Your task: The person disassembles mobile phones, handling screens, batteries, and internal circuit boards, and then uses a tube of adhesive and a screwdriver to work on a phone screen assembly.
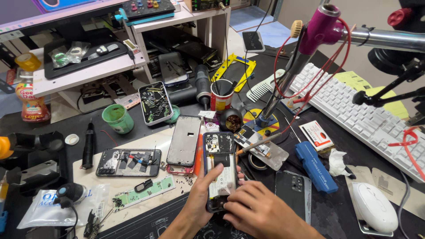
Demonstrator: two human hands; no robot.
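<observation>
An opened smartphone (220, 159) with its back cover off lies upright on the black mat, its battery and circuit board exposed. My left hand (201, 194) grips its lower left edge, thumb on the battery. My right hand (256, 208) rests over the phone's bottom right corner, fingers curled against it. Another opened phone (128, 162) lies on its side to the left. A bare phone frame (185, 140) sits just left of the held phone.
A white keyboard (367, 119) and white mouse (375, 207) are at right. A dark phone back (293, 190) and blue tool (315, 167) lie right of my hands. A red cup (221, 95), green cup (117, 118), parts tray (155, 104) and shelf (84, 73) stand behind.
</observation>
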